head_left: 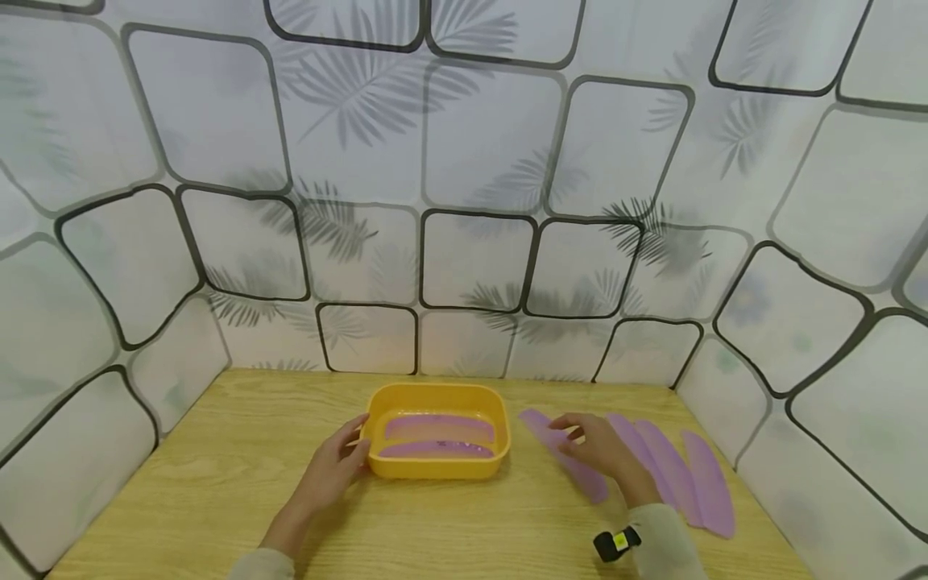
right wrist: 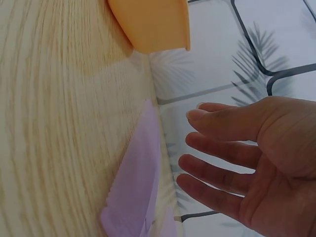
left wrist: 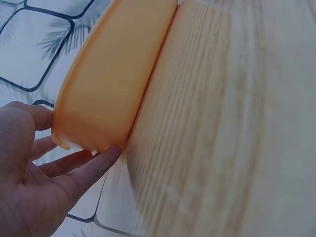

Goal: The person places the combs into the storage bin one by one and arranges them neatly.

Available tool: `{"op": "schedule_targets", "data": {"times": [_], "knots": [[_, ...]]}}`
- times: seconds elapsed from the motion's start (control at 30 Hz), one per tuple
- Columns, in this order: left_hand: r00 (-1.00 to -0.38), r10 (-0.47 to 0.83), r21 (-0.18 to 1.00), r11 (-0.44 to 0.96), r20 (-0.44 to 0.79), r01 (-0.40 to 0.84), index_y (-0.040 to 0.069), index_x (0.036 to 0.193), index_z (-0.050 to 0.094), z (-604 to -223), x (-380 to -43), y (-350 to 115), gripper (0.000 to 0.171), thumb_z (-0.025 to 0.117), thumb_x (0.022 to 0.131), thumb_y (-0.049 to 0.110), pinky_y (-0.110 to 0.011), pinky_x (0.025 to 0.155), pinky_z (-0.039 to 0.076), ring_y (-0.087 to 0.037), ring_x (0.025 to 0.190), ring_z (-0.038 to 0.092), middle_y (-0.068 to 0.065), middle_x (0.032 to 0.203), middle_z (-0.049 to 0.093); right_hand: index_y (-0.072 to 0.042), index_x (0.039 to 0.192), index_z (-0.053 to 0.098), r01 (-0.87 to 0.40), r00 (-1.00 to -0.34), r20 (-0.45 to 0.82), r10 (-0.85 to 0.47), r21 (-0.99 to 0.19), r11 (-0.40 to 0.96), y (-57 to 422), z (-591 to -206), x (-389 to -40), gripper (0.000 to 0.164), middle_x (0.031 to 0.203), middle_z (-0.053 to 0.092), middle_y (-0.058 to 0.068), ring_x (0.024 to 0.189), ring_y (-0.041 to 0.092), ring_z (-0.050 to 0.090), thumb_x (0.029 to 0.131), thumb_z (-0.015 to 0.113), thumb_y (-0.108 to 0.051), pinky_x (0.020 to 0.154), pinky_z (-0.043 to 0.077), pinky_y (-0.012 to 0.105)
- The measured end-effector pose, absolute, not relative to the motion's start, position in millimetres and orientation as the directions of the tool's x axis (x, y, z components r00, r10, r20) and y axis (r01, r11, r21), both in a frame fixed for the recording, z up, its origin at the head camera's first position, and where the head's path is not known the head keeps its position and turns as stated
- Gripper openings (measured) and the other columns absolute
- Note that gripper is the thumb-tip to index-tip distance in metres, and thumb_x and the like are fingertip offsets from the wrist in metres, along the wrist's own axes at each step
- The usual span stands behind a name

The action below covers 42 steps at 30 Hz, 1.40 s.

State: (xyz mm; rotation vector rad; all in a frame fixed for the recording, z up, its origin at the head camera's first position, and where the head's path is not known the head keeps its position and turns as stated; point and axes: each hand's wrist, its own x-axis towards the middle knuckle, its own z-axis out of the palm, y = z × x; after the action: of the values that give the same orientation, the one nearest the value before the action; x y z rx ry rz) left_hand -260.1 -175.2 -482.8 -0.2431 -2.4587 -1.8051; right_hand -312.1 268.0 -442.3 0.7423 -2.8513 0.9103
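A yellow rectangular bin (head_left: 437,470) stands mid-table with two purple shapes inside it. My left hand (head_left: 335,467) rests at its left end; the left wrist view shows thumb and fingers (left wrist: 98,170) spread against the end wall, thumb near the rim. My right hand (head_left: 596,443) hovers over a long flat purple plastic piece (head_left: 587,482) that lies slanting to the right of the bin. In the right wrist view, the fingers (right wrist: 212,168) are loosely bent and apart with nothing between them, and the purple piece (right wrist: 136,173) shows a notched edge.
Further right, beyond my right hand, three more flat purple pieces (head_left: 706,483) lie fanned and partly overlapping. The wood-grain table (head_left: 217,451) meets patterned white walls (head_left: 478,346) at the back and both sides. A small black device (head_left: 616,544) sits at the right cuff.
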Motion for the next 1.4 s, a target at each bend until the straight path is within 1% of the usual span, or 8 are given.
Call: {"op": "schedule_targets", "data": {"times": [0.2,0.47,0.77,1.0,1.23,1.4], "knots": [[-0.986,0.078,0.94,0.3,0.148,0.164,0.002,0.158,0.038,-482.9,-261.6,-174.8,0.053,0.052,0.109,0.016,-0.039,0.093,0.063,-0.045,0.13,0.06,-0.032,0.149,0.051,-0.001,0.122,0.071,-0.409,-0.91,0.178,-0.375,-0.538,0.737,271.9,-446.6,-313.6,0.027,0.128,0.07,0.023,0.104,0.043,0.071,0.095,0.07,-0.004,0.083,0.063,0.047],[-0.988,0.069,0.945,0.291,0.136,0.151,0.002,0.158,0.038,-483.1,-261.1,-175.5,0.053,0.052,0.109,0.016,-0.04,0.093,0.063,-0.046,0.131,0.059,-0.033,0.149,0.05,-0.001,0.12,0.072,-0.383,-0.921,0.17,-0.35,-0.555,0.738,275.4,-450.3,-315.1,0.027,0.128,0.069,0.024,0.106,0.043,0.07,0.094,0.072,-0.006,0.087,0.062,0.051],[-0.989,0.062,0.944,0.294,0.136,0.148,0.001,0.157,0.038,-480.4,-260.3,-173.9,0.053,0.052,0.109,0.015,-0.041,0.093,0.063,-0.045,0.13,0.059,-0.033,0.149,0.05,-0.006,0.118,0.073,-0.295,-0.955,0.147,-0.258,-0.576,0.762,278.2,-455.1,-315.7,0.028,0.132,0.067,0.024,0.108,0.041,0.069,0.091,0.074,-0.004,0.086,0.061,0.051],[-0.986,0.073,0.943,0.289,0.151,0.165,-0.001,0.156,0.04,-482.3,-260.9,-174.7,0.052,0.054,0.108,0.014,-0.043,0.091,0.063,-0.046,0.129,0.06,-0.035,0.147,0.051,-0.006,0.116,0.074,-0.259,-0.965,0.132,-0.227,-0.61,0.749,278.9,-459.4,-316.8,0.029,0.128,0.069,0.02,0.106,0.038,0.069,0.088,0.077,-0.003,0.081,0.062,0.046],[-0.988,0.052,0.943,0.296,0.144,0.153,0.001,0.157,0.04,-482.6,-261.4,-173.0,0.052,0.054,0.108,0.014,-0.041,0.091,0.064,-0.046,0.128,0.061,-0.034,0.147,0.052,-0.007,0.115,0.074,-0.242,-0.969,0.114,-0.219,-0.611,0.754,279.5,-462.0,-318.6,0.028,0.123,0.071,0.018,0.104,0.036,0.069,0.088,0.077,-0.003,0.082,0.062,0.047],[-0.988,0.058,0.944,0.291,0.146,0.156,0.002,0.157,0.039,-483.1,-261.6,-173.2,0.052,0.053,0.108,0.015,-0.04,0.091,0.063,-0.046,0.129,0.06,-0.033,0.148,0.051,-0.007,0.115,0.074,-0.226,-0.973,0.104,-0.205,-0.595,0.771,278.9,-464.0,-320.4,0.03,0.125,0.07,0.019,0.104,0.036,0.069,0.087,0.077,-0.001,0.083,0.061,0.047]]}}
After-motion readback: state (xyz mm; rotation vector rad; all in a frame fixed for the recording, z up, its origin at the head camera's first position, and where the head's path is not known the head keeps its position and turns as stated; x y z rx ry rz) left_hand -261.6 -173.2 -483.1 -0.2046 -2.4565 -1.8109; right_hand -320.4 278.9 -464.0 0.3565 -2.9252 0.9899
